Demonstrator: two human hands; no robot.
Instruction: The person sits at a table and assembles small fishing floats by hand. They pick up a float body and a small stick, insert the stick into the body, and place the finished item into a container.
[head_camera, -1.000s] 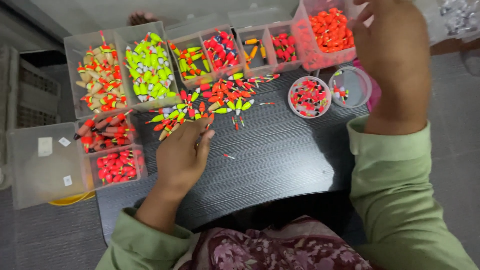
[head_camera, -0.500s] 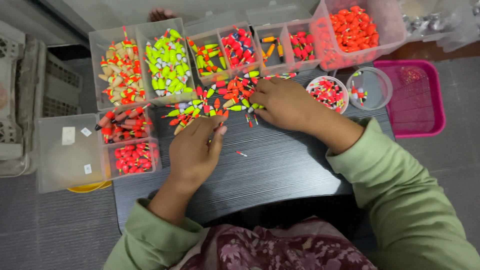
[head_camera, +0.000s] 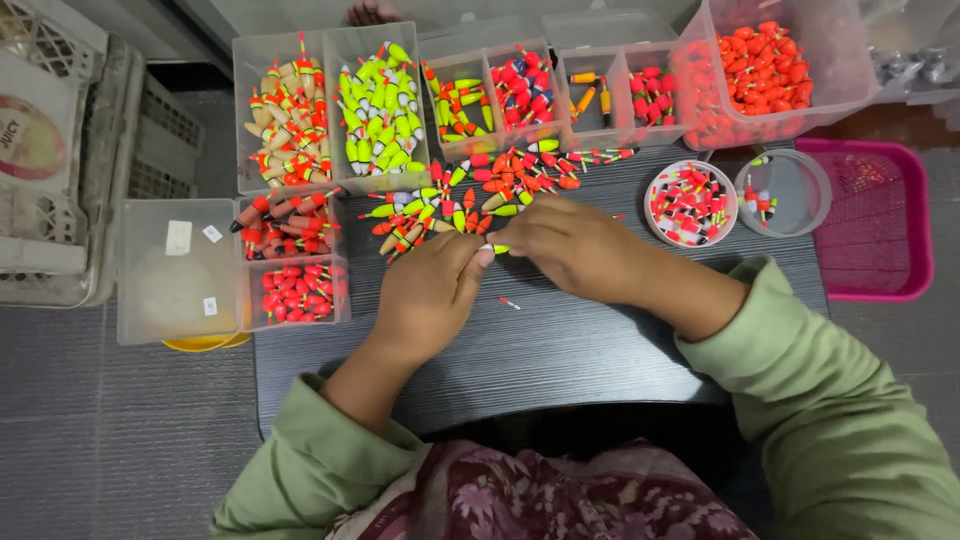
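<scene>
Fishing float, yellow-green at its tip, lies pinched between my two hands near the middle of the black table, at the near edge of the loose pile of floats.

From left to right as I see it: a pale plastic crate stands off the table's left side. Next comes a clear divided box whose right cells hold red floats, with two clear bins behind it, one of cream-and-orange floats and one of yellow-green floats. My left hand rests on the table, fingers curled and closed on the float's near end. My right hand meets it from the other side, fingertips closed on the same float; most of the float is hidden by the fingers. A single small red piece lies on the table just below the hands. Further right sit a round tub of red floats and a nearly bare round tub, a large clear bin of orange floats behind them, and a pink tray at the far right.
</scene>
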